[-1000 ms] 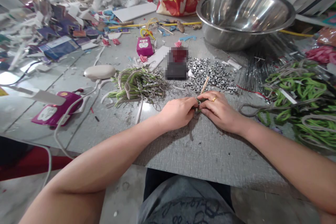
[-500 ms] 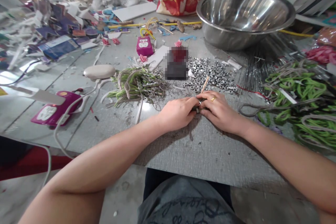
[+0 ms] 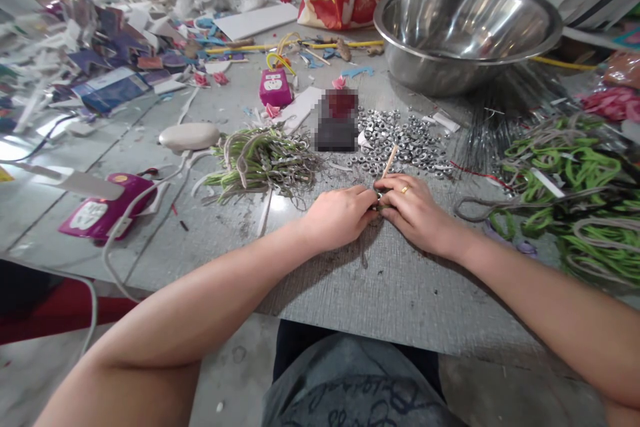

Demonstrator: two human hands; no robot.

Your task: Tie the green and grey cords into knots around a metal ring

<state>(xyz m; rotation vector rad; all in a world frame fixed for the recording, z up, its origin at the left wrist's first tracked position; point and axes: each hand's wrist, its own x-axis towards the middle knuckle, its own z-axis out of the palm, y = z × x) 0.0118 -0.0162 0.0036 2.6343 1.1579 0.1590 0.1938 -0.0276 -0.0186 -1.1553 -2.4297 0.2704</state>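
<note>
My left hand (image 3: pixel 341 217) and my right hand (image 3: pixel 416 212) meet fingertip to fingertip just above the table, both closed. A thin wooden stick (image 3: pixel 391 159) pokes up from under the right fingers, which wear a gold ring. Between the fingertips shows a small shiny metal piece (image 3: pixel 379 195), like a nut, with a scrap of greenish cord (image 3: pixel 382 209); the rest is hidden by the fingers. Just beyond lies a pile of metal nuts (image 3: pixel 405 140). Left of it is a heap of green and grey cords (image 3: pixel 260 160) with metal bits on their ends.
A big steel bowl (image 3: pixel 465 67) stands at the back right. More green and grey cords (image 3: pixel 595 213) lie at the right, by thin wires (image 3: pixel 493 120). At the left are a magenta box (image 3: pixel 107 210), a white cable (image 3: pixel 113 267) and paper scraps (image 3: pixel 110 47).
My left fingers have shifted slightly at the fingertips, closing in on the small piece. Stick, right hand and the piles look the same.
</note>
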